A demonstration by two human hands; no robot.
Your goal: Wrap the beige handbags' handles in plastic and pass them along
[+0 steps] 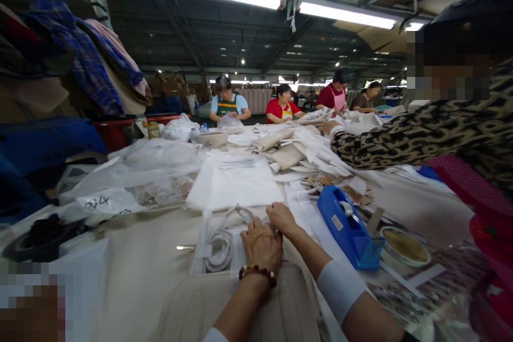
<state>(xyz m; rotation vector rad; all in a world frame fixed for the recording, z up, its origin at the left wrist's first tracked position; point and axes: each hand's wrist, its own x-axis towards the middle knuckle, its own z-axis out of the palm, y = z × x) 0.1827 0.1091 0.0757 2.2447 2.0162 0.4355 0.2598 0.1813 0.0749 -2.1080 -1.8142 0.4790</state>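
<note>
On the table in front of me lies a beige bag (192, 307) with a padded, seamed surface. At its far edge, a coiled pale strap (218, 251) sits in what looks like clear plastic, partly held by a white band. My left hand (262, 246), with a beaded bracelet at the wrist, rests palm down over the strap and plastic, fingers extended. Just beyond it, my right hand (281, 217) is closed, its fingertips curled down; what they hold is hidden. A small gold-coloured metal piece (185, 247) lies left of the coil.
A blue tape dispenser (344, 227) stands to the right, beside a round dish (405, 246). Stacked white sheets (234, 179) lie ahead, with piled pale pieces (298, 152) beyond. A person's patterned sleeve (385, 136) reaches in from the right. Several people work farther back.
</note>
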